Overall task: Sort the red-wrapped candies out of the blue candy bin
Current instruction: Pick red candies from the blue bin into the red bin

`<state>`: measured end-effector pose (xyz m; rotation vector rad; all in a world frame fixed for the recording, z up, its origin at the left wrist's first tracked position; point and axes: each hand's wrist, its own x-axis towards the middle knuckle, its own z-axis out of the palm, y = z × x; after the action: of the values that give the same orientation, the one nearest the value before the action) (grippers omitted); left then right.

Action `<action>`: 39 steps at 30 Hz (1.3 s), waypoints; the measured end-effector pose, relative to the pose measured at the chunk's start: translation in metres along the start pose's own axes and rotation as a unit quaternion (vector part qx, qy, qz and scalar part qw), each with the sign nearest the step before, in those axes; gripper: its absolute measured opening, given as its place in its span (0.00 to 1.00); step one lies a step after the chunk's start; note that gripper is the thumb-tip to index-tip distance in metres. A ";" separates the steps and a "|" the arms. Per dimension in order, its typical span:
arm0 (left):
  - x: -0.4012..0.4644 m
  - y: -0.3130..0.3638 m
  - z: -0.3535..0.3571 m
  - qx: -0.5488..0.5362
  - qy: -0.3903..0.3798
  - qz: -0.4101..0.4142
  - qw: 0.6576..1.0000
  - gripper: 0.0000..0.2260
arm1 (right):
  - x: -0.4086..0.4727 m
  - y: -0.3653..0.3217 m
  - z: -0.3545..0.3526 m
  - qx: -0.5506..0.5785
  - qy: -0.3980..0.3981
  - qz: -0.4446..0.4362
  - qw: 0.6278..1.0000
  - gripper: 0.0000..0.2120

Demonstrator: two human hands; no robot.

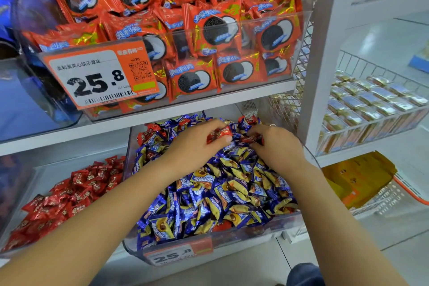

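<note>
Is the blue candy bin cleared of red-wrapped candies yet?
Not cleared. The blue candy bin holds red-wrapped candies at its back; the left hand pinches one and the right hand grips more.

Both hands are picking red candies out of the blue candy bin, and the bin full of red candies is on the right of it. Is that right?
Not quite. The head view shows the red candy bin left of the blue candy bin, not right. The rest holds: the left hand and right hand each pinch red-wrapped candies.

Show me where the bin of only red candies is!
The red candy bin sits low on the left, right beside the blue candy bin, under the cookie shelf.
</note>
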<state>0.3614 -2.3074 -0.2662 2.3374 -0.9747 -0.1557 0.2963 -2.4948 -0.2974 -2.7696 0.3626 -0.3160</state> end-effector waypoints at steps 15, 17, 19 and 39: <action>-0.019 -0.012 -0.008 -0.013 0.017 -0.046 0.999 0.16 | 0.003 -0.009 0.001 -0.014 0.026 0.022 0.999 0.06; -0.018 -0.012 -0.009 -0.020 0.038 -0.050 0.998 0.14 | 0.001 -0.004 -0.011 0.069 0.028 0.023 0.997 0.04; -0.016 -0.010 -0.009 -0.023 0.058 -0.060 0.996 0.11 | -0.005 0.001 -0.022 0.132 0.013 0.016 0.991 0.04; -0.057 -0.034 -0.039 0.156 0.108 -0.135 0.972 0.15 | -0.016 -0.033 -0.018 0.133 -0.057 0.024 0.989 0.11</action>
<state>0.3534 -2.2308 -0.2602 2.7007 -0.6061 0.1565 0.2833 -2.4656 -0.2727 -2.4992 0.3310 -0.1791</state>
